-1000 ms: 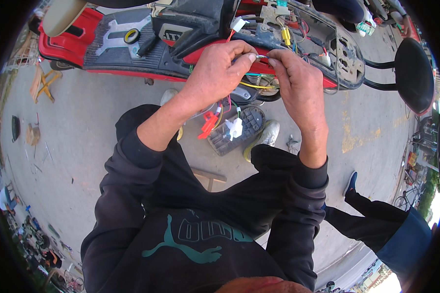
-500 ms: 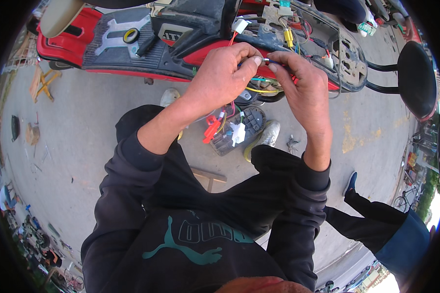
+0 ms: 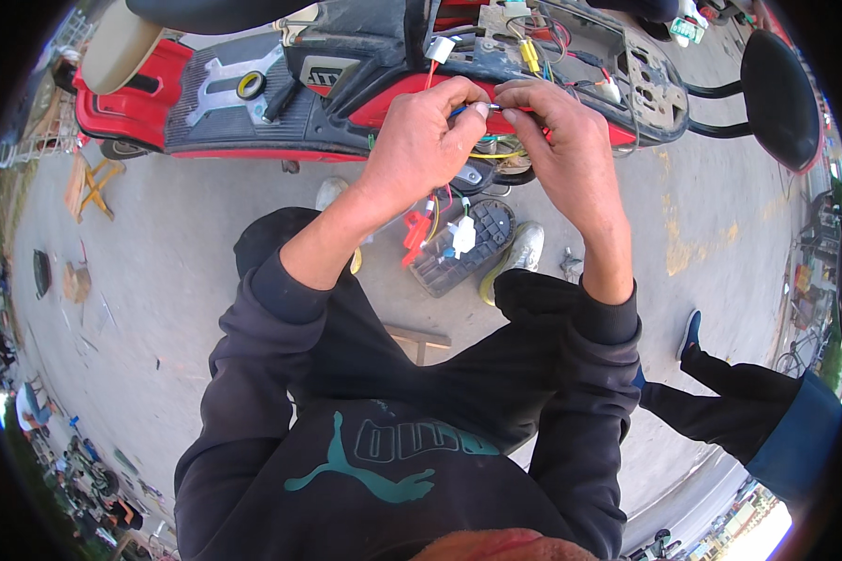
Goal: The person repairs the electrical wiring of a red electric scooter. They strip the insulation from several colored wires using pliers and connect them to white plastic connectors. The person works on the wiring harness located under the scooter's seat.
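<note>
My left hand (image 3: 428, 133) is closed, with thumb and index finger pinching a thin blue wire (image 3: 457, 110) over the side of a red electric scooter (image 3: 393, 105). Close beside it, my right hand (image 3: 569, 138) pinches at the same wire's bare-looking end; its fingertips partly hide the spot where they meet. Below my hands hang a red connector (image 3: 415, 232) and a white connector (image 3: 461, 236) on coloured wires. A yellow connector (image 3: 530, 56) and a second white connector (image 3: 440, 49) stand up from the scooter's uncovered frame.
A roll of tape (image 3: 250, 85) lies on the scooter's footboard (image 3: 217, 122). A black plastic cover (image 3: 472, 252) rests on the ground between my feet. At right are the scooter's black backrest (image 3: 784, 101) and a person's dark-trousered leg (image 3: 702, 402). A small wooden stand (image 3: 94, 187) is at left.
My right fingertips have come a little closer to my left ones and curl differently round the wire. Both hands stay pinched. The whole view has shifted slightly.
</note>
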A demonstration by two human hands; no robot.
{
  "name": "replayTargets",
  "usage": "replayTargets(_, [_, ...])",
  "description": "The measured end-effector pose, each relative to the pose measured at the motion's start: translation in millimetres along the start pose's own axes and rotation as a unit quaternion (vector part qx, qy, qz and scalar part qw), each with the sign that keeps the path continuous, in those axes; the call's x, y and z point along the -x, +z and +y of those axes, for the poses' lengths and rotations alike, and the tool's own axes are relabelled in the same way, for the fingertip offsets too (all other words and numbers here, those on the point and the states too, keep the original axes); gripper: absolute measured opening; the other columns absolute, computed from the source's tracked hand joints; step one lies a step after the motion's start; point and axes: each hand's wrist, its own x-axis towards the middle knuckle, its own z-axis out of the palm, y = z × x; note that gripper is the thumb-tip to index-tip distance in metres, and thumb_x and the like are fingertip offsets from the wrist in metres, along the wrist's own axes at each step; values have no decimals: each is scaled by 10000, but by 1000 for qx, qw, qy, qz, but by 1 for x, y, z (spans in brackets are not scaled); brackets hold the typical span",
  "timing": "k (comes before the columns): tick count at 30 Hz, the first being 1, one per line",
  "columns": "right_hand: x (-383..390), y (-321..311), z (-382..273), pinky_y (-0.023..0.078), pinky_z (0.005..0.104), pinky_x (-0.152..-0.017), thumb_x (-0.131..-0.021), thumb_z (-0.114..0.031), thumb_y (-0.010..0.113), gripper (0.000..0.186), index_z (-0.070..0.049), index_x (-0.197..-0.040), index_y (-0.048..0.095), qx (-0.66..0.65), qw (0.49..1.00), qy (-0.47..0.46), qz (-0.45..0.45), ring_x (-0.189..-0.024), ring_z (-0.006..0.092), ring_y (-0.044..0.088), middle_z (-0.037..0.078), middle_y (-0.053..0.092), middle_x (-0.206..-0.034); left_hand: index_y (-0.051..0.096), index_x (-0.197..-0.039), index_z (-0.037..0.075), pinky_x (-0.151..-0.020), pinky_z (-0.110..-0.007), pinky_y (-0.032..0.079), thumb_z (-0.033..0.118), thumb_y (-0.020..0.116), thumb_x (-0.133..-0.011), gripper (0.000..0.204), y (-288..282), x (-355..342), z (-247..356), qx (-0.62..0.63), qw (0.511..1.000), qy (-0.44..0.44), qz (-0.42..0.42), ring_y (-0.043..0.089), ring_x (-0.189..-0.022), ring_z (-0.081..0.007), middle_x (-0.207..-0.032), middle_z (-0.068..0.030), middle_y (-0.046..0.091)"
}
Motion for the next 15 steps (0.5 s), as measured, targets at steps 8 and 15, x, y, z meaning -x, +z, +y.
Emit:
replayTargets(8, [49, -66, -16, 542, 288, -744, -943, -74, 722, 243, -29, -1181, 705, 114, 983, 30, 142, -851, 134, 674, 78, 746, -1034, 708, -1054, -14, -728, -278, 470, 152, 657, -975, 190, 10, -2, 0, -28, 998, 3, 51, 574, -785, -108, -907, -11, 672])
replayTargets(15, [354, -81, 130, 490, 273, -662, -956, -159, 720, 207, 12, -1072, 727, -15, 808, 453, 376, -746, 133, 614, 47, 708, -833, 687, -1163, 26, -675, -281, 460, 120, 664, -950, 234, -12, -17, -35, -178, 977, 105, 56, 582, -757, -177, -926, -71, 627])
